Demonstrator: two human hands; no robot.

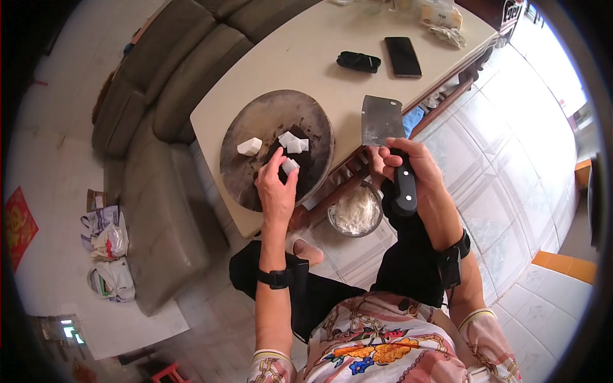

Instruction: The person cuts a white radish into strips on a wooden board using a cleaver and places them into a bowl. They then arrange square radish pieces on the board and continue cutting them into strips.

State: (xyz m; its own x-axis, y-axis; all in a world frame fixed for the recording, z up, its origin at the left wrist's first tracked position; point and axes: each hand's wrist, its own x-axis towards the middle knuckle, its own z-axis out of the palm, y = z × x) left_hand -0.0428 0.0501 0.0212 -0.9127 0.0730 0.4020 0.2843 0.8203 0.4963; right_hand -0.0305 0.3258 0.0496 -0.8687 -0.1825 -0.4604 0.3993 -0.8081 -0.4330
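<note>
My left hand [277,186] reaches over the round dark chopping board [246,182], its thumb and fingers closed on a small white piece [290,166]. Just beyond it, several white pieces [294,143] lie in a cluster on a dark patch of the board. A larger white chunk [249,147] sits to their left. My right hand [414,167] is wrapped round the black handle of a cleaver [381,120]. The cleaver is off the board, to its right, with its broad blade pointing away from me.
A metal bowl of white shreds [355,210] stands below the table edge, between my legs. On the pale table [281,60] are a phone [403,57], a black case [359,62] and a tissue pack [440,14]. A grey sofa [169,210] curves along the left.
</note>
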